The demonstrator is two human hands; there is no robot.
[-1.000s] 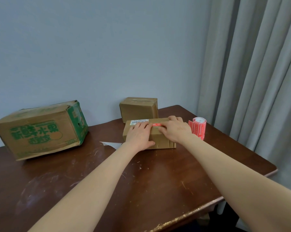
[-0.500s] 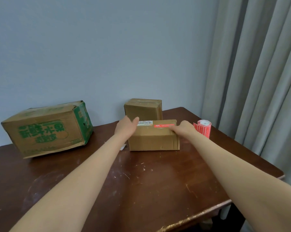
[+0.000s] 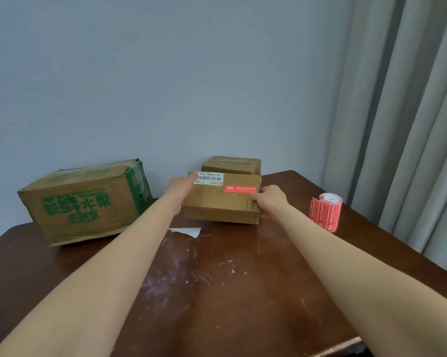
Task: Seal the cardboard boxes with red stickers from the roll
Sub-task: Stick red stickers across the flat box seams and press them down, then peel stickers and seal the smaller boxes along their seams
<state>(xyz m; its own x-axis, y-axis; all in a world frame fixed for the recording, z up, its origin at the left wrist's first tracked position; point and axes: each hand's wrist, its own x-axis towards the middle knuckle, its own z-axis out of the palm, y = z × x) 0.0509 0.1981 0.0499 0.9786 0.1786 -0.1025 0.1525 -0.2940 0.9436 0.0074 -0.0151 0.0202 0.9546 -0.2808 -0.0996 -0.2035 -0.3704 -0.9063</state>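
2 bare hands hold a small brown box [image 3: 221,202] near the far edge of the dark wooden table [image 3: 217,292]. The left hand [image 3: 180,188] grips the left end of the box, with its fingers wrapped around that side. The right hand [image 3: 270,199] grips the right end, with the thumb on top and the other fingers under the bottom edge. The box looks tilted and its near edge seems to be off the table.

A red sticker [image 3: 240,188] lies flat on top of the box, close to the right hand. A white label with a barcode [image 3: 209,177] sits on top too, near the left hand.

Another small brown box [image 3: 231,164] stands just behind the held one, at the far edge by the wall. A big box with green print [image 3: 84,202] lies near the far left corner. The roll of red stickers [image 3: 326,211] stands upright near the right edge of the table, apart from the boxes. A scrap of white paper [image 3: 187,231] lies flat on the table, just in front of the held box. Grey curtains [image 3: 410,112] hang on the right.
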